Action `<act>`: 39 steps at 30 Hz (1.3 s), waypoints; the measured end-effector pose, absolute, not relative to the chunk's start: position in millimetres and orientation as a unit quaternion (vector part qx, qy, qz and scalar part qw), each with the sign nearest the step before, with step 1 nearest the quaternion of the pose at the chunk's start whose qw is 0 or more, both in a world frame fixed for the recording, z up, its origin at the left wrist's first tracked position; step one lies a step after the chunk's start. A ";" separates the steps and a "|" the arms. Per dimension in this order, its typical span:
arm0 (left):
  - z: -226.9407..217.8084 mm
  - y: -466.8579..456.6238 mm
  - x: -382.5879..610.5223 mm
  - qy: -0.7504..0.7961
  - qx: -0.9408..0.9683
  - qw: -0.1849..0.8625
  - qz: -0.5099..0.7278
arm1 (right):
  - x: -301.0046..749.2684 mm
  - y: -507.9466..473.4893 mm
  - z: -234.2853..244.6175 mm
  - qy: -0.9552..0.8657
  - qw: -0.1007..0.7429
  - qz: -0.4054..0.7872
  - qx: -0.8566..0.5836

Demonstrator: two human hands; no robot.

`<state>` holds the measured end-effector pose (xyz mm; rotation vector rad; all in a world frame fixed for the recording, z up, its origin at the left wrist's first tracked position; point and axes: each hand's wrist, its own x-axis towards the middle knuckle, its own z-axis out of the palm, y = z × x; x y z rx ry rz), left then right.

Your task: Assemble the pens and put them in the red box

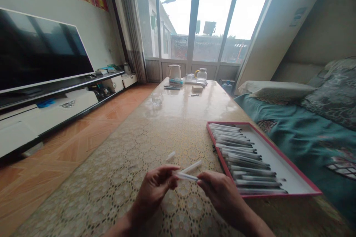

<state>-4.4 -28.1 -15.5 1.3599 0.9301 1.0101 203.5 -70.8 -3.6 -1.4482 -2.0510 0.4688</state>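
Between my two hands a slim white pen (187,176) lies nearly level, with a darker line showing along part of it. Its left end is pinched by the fingertips of my left hand (155,185). My right hand (219,190) grips the other end, where the fingers hide the tip. Just behind the pen, a translucent white pen barrel (193,166) rests slantwise; I cannot tell whether it touches the left fingers. A small clear pen cap (170,156) lies on the tablecloth beyond my left hand.
To the right, a red-rimmed box (294,161) holds many white pens (247,155) in a row. The lace-patterned table (125,163) carries a glass (157,99), kettle (174,72), glass teapot (201,74) and small box (197,89) farther back. A teal-covered sofa (280,126) borders its right side.
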 end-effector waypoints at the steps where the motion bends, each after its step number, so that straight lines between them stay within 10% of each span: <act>1: -16.9 -25.0 -4.6 0.410 0.576 0.553 0.442 | 207.6 -69.5 0.2 -0.765 0.301 0.150 -0.550; 19: -23.8 -15.1 -12.0 0.534 0.606 0.387 0.446 | 336.3 -15.1 14.7 -0.626 0.157 -0.151 -0.749; 25: -26.3 -14.3 -12.0 0.536 0.604 0.384 0.447 | 257.9 -35.1 8.1 -0.731 0.256 -0.017 -0.633; 39: -22.0 -29.3 -7.1 0.487 0.564 0.470 0.474 | 204.3 -44.5 -24.0 -0.738 0.194 0.026 -0.646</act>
